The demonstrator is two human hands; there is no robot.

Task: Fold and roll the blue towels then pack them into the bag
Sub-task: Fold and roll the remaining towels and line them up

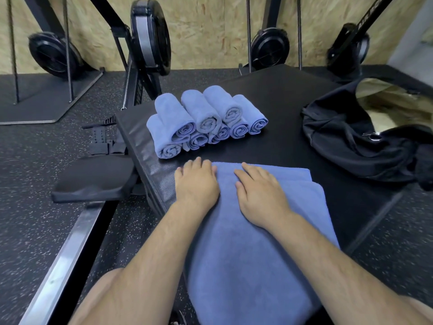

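A folded blue towel [253, 242] lies lengthwise on the black padded platform [285, 109], its near end hanging toward my lap. My left hand [196, 184] lies flat at the towel's far left corner, partly on the platform. Beside it, my right hand [260, 191] presses flat on the towel's far end, fingers straight. Several rolled blue towels [203, 123] are stacked in a pile farther back on the platform. The black bag [351, 139] sits open at the right, its pale lining showing.
A rowing machine rail [65, 259] and its black seat [93, 179] run along the left on the speckled rubber floor. Black fan-wheel machines [150, 34] stand against the wooden wall behind. The platform's left edge drops off beside my left hand.
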